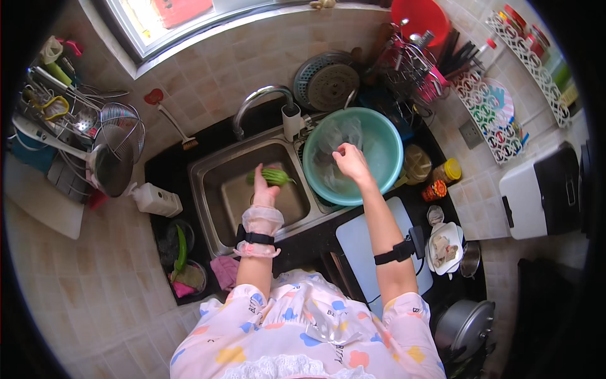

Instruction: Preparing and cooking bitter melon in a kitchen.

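Note:
Over the stainless steel sink [232, 189], my left hand [265, 184] is closed around a green, ridged gourd-like vegetable [277, 177], whose stem end points right. My right hand [351, 162] is above the turquoise plastic basin [390, 161], with its fingers bent at a clear plastic bag [331, 137] lying inside; whether they grip the bag is hard to tell. The chrome faucet [258, 94] arches behind the sink.
A pale cutting board [364, 237] lies right of the sink. White bottle [158, 200], green pepper [181, 248] and pink cloth [224, 272] stand or lie at left. Jars [445, 171], a plate with meat pieces [445, 251] and a pressure cooker [464, 324] are at right.

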`<state>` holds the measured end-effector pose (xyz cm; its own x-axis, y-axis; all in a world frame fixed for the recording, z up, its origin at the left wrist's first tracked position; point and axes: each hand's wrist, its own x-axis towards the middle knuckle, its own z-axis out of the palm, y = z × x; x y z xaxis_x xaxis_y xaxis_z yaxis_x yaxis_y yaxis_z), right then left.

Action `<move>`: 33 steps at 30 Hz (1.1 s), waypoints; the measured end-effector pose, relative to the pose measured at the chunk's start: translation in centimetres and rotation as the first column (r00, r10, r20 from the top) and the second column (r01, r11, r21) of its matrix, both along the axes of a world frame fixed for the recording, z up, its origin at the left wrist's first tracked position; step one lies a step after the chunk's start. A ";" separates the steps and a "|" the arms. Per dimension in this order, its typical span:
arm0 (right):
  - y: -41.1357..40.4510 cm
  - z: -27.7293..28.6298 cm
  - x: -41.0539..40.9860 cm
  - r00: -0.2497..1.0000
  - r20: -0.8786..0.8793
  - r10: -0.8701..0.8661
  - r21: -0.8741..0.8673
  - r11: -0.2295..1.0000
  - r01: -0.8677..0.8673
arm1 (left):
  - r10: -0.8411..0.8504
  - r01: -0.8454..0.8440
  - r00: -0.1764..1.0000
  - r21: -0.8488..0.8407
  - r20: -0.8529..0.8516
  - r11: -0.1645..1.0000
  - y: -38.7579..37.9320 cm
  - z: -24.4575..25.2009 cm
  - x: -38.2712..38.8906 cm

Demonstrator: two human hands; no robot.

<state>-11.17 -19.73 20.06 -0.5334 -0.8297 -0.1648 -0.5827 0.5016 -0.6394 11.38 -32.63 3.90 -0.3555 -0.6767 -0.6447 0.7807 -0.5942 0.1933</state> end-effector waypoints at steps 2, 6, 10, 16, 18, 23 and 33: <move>-2.5 -2.0 -0.5 0.998 -0.064 0.026 -0.004 1.000 -0.026 | 0.102 -0.102 0.992 0.005 0.075 0.995 -3.4 -2.6 0.7; -7.2 -5.6 0.1 0.978 -0.196 0.068 -0.022 0.997 -0.073 | 0.281 -0.282 0.959 0.043 0.018 0.959 -7.6 -4.5 1.9; -11.8 -8.1 0.5 0.937 -0.274 0.218 0.118 0.974 -0.192 | 0.346 -0.344 0.937 -0.050 0.046 0.938 -10.3 -6.6 3.9; -13.3 -12.3 -1.5 0.936 -0.237 0.260 0.304 0.935 -0.183 | 0.446 -0.431 0.893 0.158 -0.068 0.888 -10.4 -5.0 1.5; -14.2 -13.0 -1.1 0.952 -0.226 0.208 0.314 0.940 -0.131 | 0.505 -0.469 0.837 0.203 -0.208 0.860 -10.7 -5.0 1.5; -14.2 -14.6 -1.3 0.953 -0.225 0.203 0.350 0.929 -0.116 | 0.434 -0.401 0.882 0.191 -0.186 0.896 -10.6 -5.9 0.8; -18.1 -9.8 15.8 0.849 -0.271 0.453 -0.201 0.836 -0.510 | 0.244 -0.245 0.964 -0.003 -0.103 0.969 -9.2 -5.7 0.9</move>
<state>4.60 -37.81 10.23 -0.0518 -0.9864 0.1557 -0.8375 -0.0420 -0.5448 12.29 -41.84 -1.75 -0.2408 -0.7611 -0.6023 0.9178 -0.3804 0.1137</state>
